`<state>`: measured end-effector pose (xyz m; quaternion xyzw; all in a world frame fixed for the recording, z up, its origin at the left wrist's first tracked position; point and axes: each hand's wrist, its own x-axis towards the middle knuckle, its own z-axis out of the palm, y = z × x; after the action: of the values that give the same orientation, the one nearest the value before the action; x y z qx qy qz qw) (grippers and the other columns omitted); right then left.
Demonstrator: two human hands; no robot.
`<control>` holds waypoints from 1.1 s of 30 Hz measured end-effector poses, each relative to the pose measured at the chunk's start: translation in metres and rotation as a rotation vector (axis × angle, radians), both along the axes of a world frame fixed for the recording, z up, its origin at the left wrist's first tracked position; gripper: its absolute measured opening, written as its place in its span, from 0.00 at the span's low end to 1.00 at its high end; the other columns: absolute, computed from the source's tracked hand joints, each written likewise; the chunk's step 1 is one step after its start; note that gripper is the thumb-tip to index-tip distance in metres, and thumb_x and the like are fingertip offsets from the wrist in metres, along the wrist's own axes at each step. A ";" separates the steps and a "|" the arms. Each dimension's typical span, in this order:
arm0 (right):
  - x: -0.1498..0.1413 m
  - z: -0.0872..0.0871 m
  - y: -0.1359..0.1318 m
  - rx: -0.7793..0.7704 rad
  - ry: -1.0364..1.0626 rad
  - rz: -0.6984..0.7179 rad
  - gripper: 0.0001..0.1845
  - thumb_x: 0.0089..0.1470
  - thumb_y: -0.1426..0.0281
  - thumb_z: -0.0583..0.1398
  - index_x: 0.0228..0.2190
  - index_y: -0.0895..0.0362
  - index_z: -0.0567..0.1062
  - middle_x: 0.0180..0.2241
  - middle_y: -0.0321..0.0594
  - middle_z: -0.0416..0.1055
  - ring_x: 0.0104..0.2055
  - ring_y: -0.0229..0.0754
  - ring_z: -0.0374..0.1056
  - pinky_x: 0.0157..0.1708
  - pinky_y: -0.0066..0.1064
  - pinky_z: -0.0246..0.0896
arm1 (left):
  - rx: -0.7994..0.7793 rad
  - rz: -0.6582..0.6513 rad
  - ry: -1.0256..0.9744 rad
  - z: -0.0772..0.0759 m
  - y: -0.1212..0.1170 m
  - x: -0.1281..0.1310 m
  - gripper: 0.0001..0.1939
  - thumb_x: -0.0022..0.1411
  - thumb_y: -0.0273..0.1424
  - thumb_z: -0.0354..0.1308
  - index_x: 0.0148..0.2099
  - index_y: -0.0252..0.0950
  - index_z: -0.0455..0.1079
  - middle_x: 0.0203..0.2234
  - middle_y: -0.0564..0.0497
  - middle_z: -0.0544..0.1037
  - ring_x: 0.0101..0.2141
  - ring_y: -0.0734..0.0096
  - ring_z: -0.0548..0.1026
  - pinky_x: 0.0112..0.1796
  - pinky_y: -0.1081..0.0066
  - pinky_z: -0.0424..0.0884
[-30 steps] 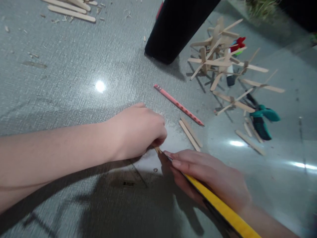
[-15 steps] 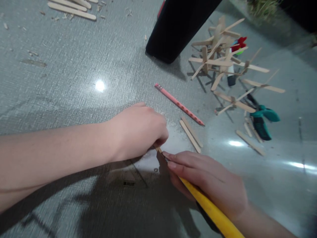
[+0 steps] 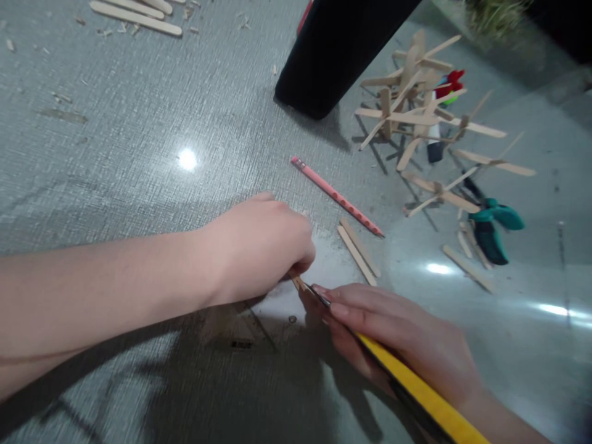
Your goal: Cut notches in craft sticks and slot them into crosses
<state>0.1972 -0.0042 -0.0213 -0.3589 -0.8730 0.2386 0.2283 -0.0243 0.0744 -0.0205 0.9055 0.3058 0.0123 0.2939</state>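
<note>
My left hand point(image 3: 272, 243) is closed, its fingers curled down around a wooden craft stick point(image 3: 296, 282). Only a short end of that stick shows; the rest is under the hand. In my right hand point(image 3: 398, 333) is a yellow and black utility knife point(image 3: 416, 385), its metal blade pointing at the stick's end. Blade tip and stick end meet or nearly meet; I cannot tell if they touch. Two loose craft sticks point(image 3: 357, 254) lie side by side just above my right hand, and a pink pencil point(image 3: 337, 196) lies beyond them.
A black upright object point(image 3: 335, 61) stands at the back. Right of it are joined craft-stick shapes point(image 3: 411, 105), and teal-handled pliers or cutters point(image 3: 491, 237). More sticks point(image 3: 136, 17) and wood shavings lie at the far left on the shiny grey tabletop point(image 3: 115, 123).
My right hand has slid slightly right and down, away from the left, and the knife has turned to show more of its black side. My left hand stays nearly still.
</note>
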 end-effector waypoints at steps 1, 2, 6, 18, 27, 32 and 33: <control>0.000 0.002 0.000 -0.005 -0.023 -0.016 0.20 0.59 0.79 0.61 0.49 0.48 0.71 0.33 0.38 0.81 0.33 0.43 0.81 0.32 0.28 0.79 | -0.004 0.000 0.006 0.000 0.000 0.000 0.15 0.52 0.14 0.61 0.30 0.41 0.80 0.27 0.58 0.81 0.32 0.72 0.77 0.41 0.67 0.62; 0.000 0.003 0.000 -0.009 -0.041 -0.027 0.20 0.59 0.79 0.61 0.49 0.48 0.71 0.34 0.37 0.81 0.33 0.43 0.81 0.32 0.28 0.79 | -0.007 -0.001 0.011 0.001 0.000 0.001 0.15 0.52 0.14 0.61 0.30 0.41 0.80 0.27 0.58 0.81 0.32 0.72 0.77 0.41 0.66 0.62; -0.003 0.007 0.003 -0.017 -0.025 0.026 0.17 0.60 0.79 0.59 0.48 0.49 0.72 0.32 0.37 0.81 0.31 0.42 0.80 0.30 0.28 0.78 | -0.019 0.006 0.016 0.001 0.001 0.001 0.15 0.52 0.14 0.62 0.31 0.41 0.80 0.28 0.58 0.81 0.33 0.71 0.77 0.43 0.66 0.63; -0.006 -0.004 0.006 0.025 0.032 0.061 0.13 0.61 0.79 0.59 0.46 0.53 0.74 0.32 0.41 0.81 0.28 0.40 0.78 0.29 0.27 0.76 | -0.047 0.011 0.010 0.002 0.002 0.001 0.14 0.54 0.15 0.61 0.29 0.41 0.79 0.28 0.59 0.81 0.34 0.72 0.77 0.44 0.66 0.63; -0.003 0.004 0.009 0.033 -0.051 0.109 0.14 0.61 0.79 0.59 0.46 0.54 0.73 0.35 0.43 0.82 0.31 0.39 0.80 0.31 0.26 0.77 | -0.028 0.033 -0.033 0.000 0.001 0.001 0.15 0.53 0.14 0.59 0.28 0.40 0.79 0.27 0.58 0.81 0.32 0.73 0.76 0.41 0.66 0.63; -0.004 0.000 0.007 0.046 0.008 0.042 0.11 0.62 0.78 0.58 0.43 0.52 0.74 0.34 0.41 0.82 0.30 0.41 0.80 0.29 0.27 0.77 | -0.049 0.024 -0.016 0.000 0.001 0.001 0.16 0.52 0.13 0.59 0.28 0.41 0.79 0.28 0.59 0.81 0.32 0.73 0.77 0.42 0.65 0.63; -0.004 0.000 0.007 0.045 0.009 0.038 0.11 0.62 0.78 0.58 0.42 0.51 0.74 0.34 0.40 0.82 0.29 0.41 0.80 0.29 0.27 0.77 | -0.053 0.024 -0.010 0.001 0.001 0.001 0.16 0.52 0.13 0.59 0.28 0.41 0.80 0.28 0.59 0.81 0.33 0.73 0.77 0.42 0.65 0.63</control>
<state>0.1929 0.0027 -0.0210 -0.3358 -0.8839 0.2246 0.2356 -0.0231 0.0756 -0.0199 0.8937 0.3154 0.0124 0.3189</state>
